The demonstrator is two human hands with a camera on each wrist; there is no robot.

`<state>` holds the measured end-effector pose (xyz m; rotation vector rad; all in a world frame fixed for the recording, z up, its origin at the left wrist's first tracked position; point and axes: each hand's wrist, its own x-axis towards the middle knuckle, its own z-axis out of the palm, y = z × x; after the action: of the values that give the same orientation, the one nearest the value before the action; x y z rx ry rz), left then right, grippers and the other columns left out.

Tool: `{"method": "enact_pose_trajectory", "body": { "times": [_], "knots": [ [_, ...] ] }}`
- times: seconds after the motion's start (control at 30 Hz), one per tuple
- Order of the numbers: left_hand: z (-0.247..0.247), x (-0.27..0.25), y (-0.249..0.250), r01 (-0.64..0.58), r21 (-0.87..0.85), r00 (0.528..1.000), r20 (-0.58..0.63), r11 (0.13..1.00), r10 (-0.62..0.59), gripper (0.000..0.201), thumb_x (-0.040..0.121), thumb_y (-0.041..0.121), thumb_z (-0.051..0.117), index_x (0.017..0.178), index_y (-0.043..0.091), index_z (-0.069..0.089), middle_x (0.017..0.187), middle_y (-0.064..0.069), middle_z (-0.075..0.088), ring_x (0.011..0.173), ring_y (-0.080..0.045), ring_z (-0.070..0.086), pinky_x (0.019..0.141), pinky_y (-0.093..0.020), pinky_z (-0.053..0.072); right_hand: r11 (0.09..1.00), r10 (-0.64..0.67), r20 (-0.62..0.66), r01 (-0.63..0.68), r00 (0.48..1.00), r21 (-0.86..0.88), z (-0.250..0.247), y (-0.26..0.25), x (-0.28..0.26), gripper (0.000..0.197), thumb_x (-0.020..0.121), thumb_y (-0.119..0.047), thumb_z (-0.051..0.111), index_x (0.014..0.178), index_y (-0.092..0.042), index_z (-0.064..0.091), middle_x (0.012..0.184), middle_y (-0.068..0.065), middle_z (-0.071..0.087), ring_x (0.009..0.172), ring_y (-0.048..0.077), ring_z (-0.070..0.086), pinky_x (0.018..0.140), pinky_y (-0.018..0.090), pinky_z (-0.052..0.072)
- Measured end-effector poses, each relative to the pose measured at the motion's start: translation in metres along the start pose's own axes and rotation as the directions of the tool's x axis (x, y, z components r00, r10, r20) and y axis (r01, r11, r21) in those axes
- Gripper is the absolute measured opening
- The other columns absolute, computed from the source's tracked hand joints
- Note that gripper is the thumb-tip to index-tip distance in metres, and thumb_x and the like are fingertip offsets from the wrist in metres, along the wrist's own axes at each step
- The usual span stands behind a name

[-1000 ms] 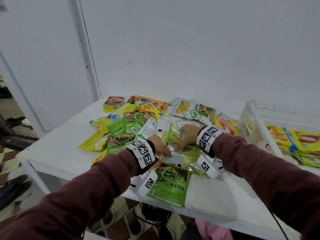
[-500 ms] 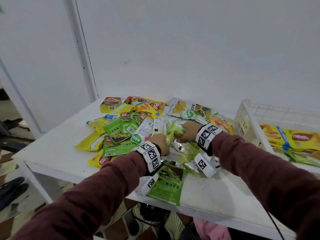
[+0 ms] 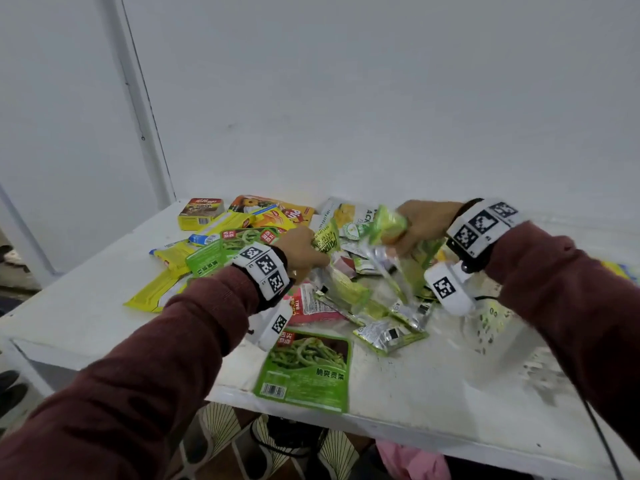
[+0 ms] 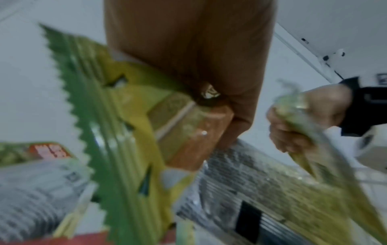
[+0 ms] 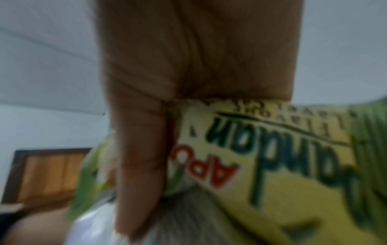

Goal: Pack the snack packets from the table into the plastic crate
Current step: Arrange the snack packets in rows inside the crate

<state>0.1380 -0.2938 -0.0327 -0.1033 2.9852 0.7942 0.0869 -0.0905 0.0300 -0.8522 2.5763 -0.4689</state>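
Observation:
A heap of snack packets (image 3: pixel 263 233) covers the white table (image 3: pixel 86 317). My left hand (image 3: pixel 304 252) is over the heap's middle and pinches a yellow-green packet (image 3: pixel 325 239); the left wrist view shows its serrated green edge (image 4: pixel 79 126). Further right and higher, my right hand (image 3: pixel 422 225) grips a bunch of green packets (image 3: pixel 389 225) lifted off the heap, some hanging below it. In the right wrist view the thumb (image 5: pixel 142 157) presses on a yellow-green printed packet (image 5: pixel 272 165). The plastic crate (image 3: pixel 540 368) shows only as a blurred white lattice under my right forearm.
A large green packet (image 3: pixel 306 367) lies at the table's front edge. Silver-green sachets (image 3: pixel 388 336) and a pink packet (image 3: pixel 311 306) lie loose near it. A yellow cereal box (image 3: pixel 201 213) stands at the back left, and yellow packets (image 3: pixel 162 289) lie on the left. White walls lie behind.
Both hands have closed on packets and risen from the heap. The right hand has moved up and to the right with its bunch, and loose sachets have spilled beneath.

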Motion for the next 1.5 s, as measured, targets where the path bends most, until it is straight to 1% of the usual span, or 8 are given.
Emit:
{"method": "enact_pose_trajectory", "body": {
  "times": [0.17,0.3,0.47,0.67,0.8,0.93,1.13,1.5],
  "knots": [
    [0.029,0.007,0.016,-0.143,0.146,0.968,0.228,0.979,0.107,0.035,0.085,0.018,0.061,0.113,-0.001,0.057,0.100,-0.016,0.063,0.098,-0.030,0.062,0.080,-0.034,0.049,0.930,0.085,0.353,0.054,0.932,-0.365,0.056,-0.009,-0.006,0.015,0.082,-0.004,0.065,0.096,-0.010,0.065,0.073,-0.003,0.062,0.063,0.009,0.052,0.049,0.012,0.040],
    [0.041,0.011,0.024,-0.220,0.329,0.939,0.326,0.918,0.108,0.024,0.088,0.021,0.058,0.101,0.002,0.061,0.071,-0.003,0.054,0.081,-0.022,0.051,0.059,-0.025,0.041,0.864,0.136,0.333,0.053,0.933,-0.501,0.097,0.009,0.004,0.012,0.080,-0.008,0.065,0.079,-0.017,0.059,0.076,0.001,0.056,0.078,0.016,0.051,0.071,0.026,0.043],
    [0.046,0.015,0.024,-0.240,0.413,0.942,0.318,0.878,0.108,0.036,0.088,0.020,0.057,0.115,-0.004,0.056,0.105,-0.017,0.057,0.098,-0.028,0.056,0.076,-0.031,0.045,0.880,0.146,0.266,-0.002,0.953,-0.475,0.109,0.016,0.004,0.013,0.078,-0.006,0.066,0.077,-0.017,0.058,0.066,-0.006,0.054,0.076,0.017,0.056,0.069,0.026,0.046],
    [0.040,0.019,0.029,-0.288,0.437,0.933,0.330,0.852,0.146,0.031,0.086,0.017,0.059,0.113,0.001,0.054,0.095,-0.008,0.059,0.096,-0.027,0.057,0.075,-0.031,0.049,0.865,0.130,0.201,-0.012,0.971,-0.502,0.109,0.008,-0.006,0.038,0.083,-0.010,0.064,0.120,-0.007,0.056,0.107,0.008,0.062,0.091,0.022,0.057,0.072,0.026,0.043],
    [0.013,0.027,0.035,-0.270,0.483,0.953,0.260,0.833,0.157,0.020,0.084,0.019,0.061,0.075,0.006,0.048,0.066,-0.002,0.044,0.075,-0.021,0.049,0.048,-0.022,0.035,0.873,0.018,0.097,0.032,0.995,-0.487,0.085,-0.007,-0.016,0.020,0.084,-0.015,0.063,0.101,-0.006,0.060,0.092,0.011,0.059,0.082,0.021,0.052,0.069,0.026,0.041],
    [-0.035,0.026,0.054,-0.253,0.491,0.967,0.131,0.833,0.217,0.020,0.081,0.020,0.065,0.084,0.002,0.057,0.082,-0.010,0.052,0.074,-0.021,0.049,0.059,-0.024,0.037,0.943,-0.157,-0.100,0.118,0.983,-0.311,0.038,-0.024,-0.042,0.019,0.079,-0.011,0.068,0.095,-0.002,0.065,0.090,0.011,0.064,0.079,0.017,0.053,0.068,0.024,0.038],
    [-0.086,0.015,0.106,-0.304,0.273,0.931,-0.119,0.913,0.346,0.031,0.079,0.020,0.068,0.057,0.005,0.053,0.053,-0.006,0.055,0.054,-0.020,0.055,0.051,-0.024,0.040,0.953,-0.298,-0.438,0.287,0.848,-0.093,-0.046,-0.014,-0.103,0.014,0.073,0.004,0.070,0.079,-0.007,0.065,0.075,0.000,0.062,0.062,-0.002,0.055,0.064,0.017,0.045],
    [-0.010,0.050,0.265,-0.458,0.065,0.876,-0.136,0.886,0.463,0.035,0.081,0.021,0.067,0.054,0.012,0.046,0.052,0.001,0.051,0.049,-0.012,0.051,0.045,-0.019,0.039,0.926,0.124,-0.427,-0.260,0.896,-0.275,-0.127,0.147,-0.178,0.024,0.074,0.000,0.071,0.067,-0.017,0.055,0.066,0.003,0.057,0.064,0.019,0.053,0.063,0.027,0.042]
  ]
}}
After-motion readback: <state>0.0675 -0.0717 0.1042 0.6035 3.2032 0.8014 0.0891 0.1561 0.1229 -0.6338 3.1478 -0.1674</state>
